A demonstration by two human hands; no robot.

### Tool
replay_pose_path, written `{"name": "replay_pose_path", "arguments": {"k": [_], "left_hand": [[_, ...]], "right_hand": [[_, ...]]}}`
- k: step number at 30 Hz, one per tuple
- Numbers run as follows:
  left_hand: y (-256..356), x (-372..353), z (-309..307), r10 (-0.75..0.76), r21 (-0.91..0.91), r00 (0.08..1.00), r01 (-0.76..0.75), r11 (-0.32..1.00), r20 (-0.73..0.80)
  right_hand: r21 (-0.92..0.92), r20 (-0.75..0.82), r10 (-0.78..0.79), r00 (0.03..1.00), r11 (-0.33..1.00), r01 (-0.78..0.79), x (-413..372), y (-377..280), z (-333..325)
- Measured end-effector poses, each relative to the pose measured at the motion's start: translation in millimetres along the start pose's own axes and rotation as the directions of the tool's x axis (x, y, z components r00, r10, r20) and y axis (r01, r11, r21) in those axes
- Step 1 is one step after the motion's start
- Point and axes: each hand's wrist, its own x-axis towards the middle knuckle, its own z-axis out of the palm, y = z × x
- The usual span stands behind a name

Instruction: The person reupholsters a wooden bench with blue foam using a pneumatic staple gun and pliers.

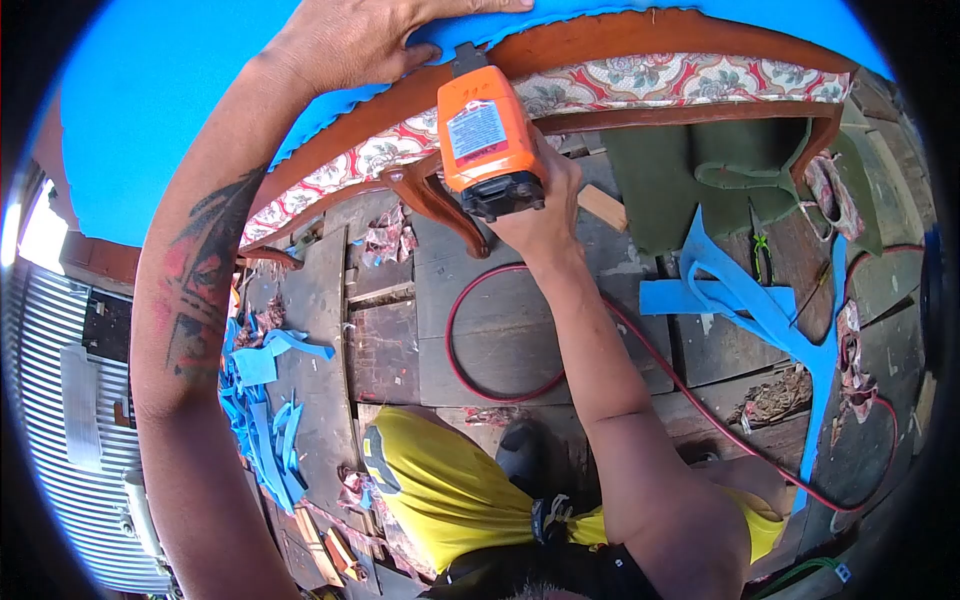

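My right hand (545,195) is wrapped round an orange staple gun (490,130) with a black end. The tool's nose rests at the edge of a blue foam sheet (200,90), where the sheet meets the wooden rail (600,35) of a sofa frame. On the foam, just left of the nose, lies my left hand (350,40) with its fingers stretched out and the thumb toward the tool. Below the rail runs a red and white floral fabric band (640,80), and a carved wooden leg (435,205) stands under it.
A red hose (640,335) loops over the plank floor (480,340). Blue foam scraps (262,430) lie at the left, and more strips (745,290) at the right near green-handled pliers (762,255). Dark green cloth (650,190) hangs behind. A small wood block (602,208) sits near my right wrist.
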Motion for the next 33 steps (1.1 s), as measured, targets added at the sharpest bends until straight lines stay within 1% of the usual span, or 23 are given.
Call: {"name": "replay_pose_path", "arguments": {"k": [2, 4, 5, 6, 7, 8, 9, 10, 14, 17, 19, 23, 25, 26, 28, 32, 33], "left_hand": [[2, -2, 0, -0.006, 0.001, 1.000, 0.006, 1.000, 0.026], [-3, -2, 2, 0.034, 0.012, 0.999, -0.033, 0.999, -0.038], [-5, -3, 2, 0.034, 0.016, 0.999, -0.033, 0.999, -0.041], [-2, -4, -4, 0.020, 0.025, 1.000, -0.021, 0.999, 0.020], [-1, -6, -8, 0.004, 0.034, 0.997, -0.007, 0.999, 0.083], [-4, -8, -3, 0.004, 0.033, 0.996, -0.007, 0.999, 0.085], [-7, -10, 2, 0.036, -0.001, 0.999, -0.036, 0.999, 0.021], [-11, -10, 6, 0.065, -0.030, 0.997, -0.066, 0.997, -0.047], [-18, -9, 11, 0.064, -0.001, 0.998, -0.064, 0.998, -0.028], [-18, -9, 12, 0.072, -0.048, 0.997, -0.073, 0.996, -0.026], [-17, -9, 12, 0.076, 0.009, 0.996, -0.075, 0.997, -0.040], [-18, -10, 14, 0.089, -0.001, 0.994, -0.089, 0.996, -0.061], [-17, -9, 9, 0.073, 0.011, 0.997, -0.073, 0.997, -0.008], [-18, -9, 11, 0.072, 0.011, 0.997, -0.072, 0.997, -0.008], [-18, -9, 15, 0.086, -0.002, 0.995, -0.086, 0.996, -0.056], [-19, -10, 16, 0.086, 0.008, 0.994, -0.086, 0.996, -0.060], [-18, -9, 16, 0.087, 0.011, 0.995, -0.086, 0.996, -0.059]], "right_hand": [[-0.019, 0.008, -0.003, 1.000, 1.000, 0.003, -5, 6, 0], [-0.036, 0.009, -0.017, 1.000, 0.999, 0.018, -4, 4, -1], [-0.043, -0.014, -0.090, 0.996, 0.995, 0.089, -7, -1, -3], [-0.052, -0.037, -0.161, 0.986, 0.986, 0.159, -8, -4, -5], [-0.050, -0.037, -0.163, 0.986, 0.986, 0.161, -10, -5, -4], [-0.046, -0.014, -0.125, 0.992, 0.991, 0.124, -13, -5, -3], [-0.044, 0.007, -0.088, 0.996, 0.995, 0.088, -15, -5, -2], [0.009, 0.009, -0.060, 0.998, 0.998, 0.060, -15, -4, 1], [-0.016, 0.009, -0.066, 0.998, 0.998, 0.067, -14, -6, 6], [-0.019, 0.006, -0.046, 0.999, 0.999, 0.046, -14, -5, 8], [-0.034, -0.013, -0.056, 0.998, 0.998, 0.055, -13, -2, 12], [-0.014, -0.009, -0.037, 0.999, 0.999, 0.036, -14, 1, 15], [-0.031, -0.005, -0.045, 0.999, 0.998, 0.045, -15, 1, 15], [-0.031, -0.004, -0.046, 0.999, 0.998, 0.046, -14, 1, 16], [-0.002, -0.018, -0.061, 0.998, 0.998, 0.061, -15, 1, 15], [-0.017, 0.012, -0.066, 0.998, 0.998, 0.066, -15, 2, 15], [-0.019, 0.011, -0.043, 0.999, 0.999, 0.043, -14, 1, 16]]}}
